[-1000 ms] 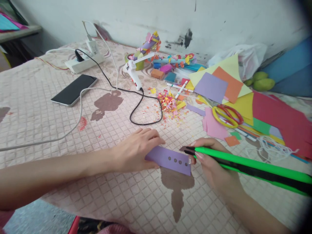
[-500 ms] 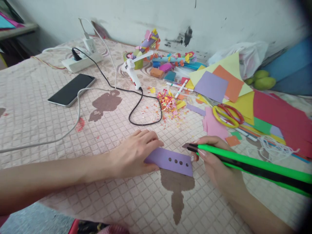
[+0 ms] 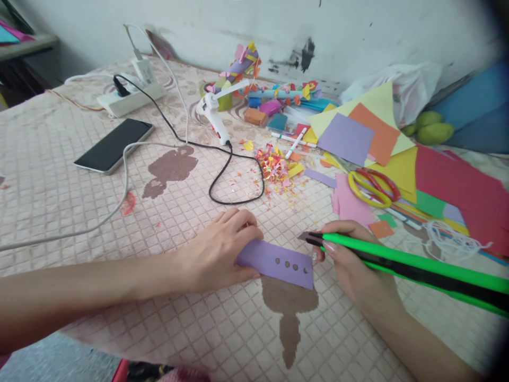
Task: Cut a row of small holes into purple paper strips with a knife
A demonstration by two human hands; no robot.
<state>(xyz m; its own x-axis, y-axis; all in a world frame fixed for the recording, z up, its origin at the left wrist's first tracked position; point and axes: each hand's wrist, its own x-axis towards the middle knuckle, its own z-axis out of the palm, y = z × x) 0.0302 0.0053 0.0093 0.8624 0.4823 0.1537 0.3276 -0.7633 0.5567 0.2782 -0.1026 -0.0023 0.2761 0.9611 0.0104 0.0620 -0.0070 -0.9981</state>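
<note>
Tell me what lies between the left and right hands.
The head view shows a purple strip spanning most of the gap between left hand and right hand, plus black tips of the green tool.

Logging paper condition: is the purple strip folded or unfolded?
Unfolded where visible: the purple strip shows one continuous face with four holes and no crease. Cannot tell at the end hidden by the left hand.
</note>
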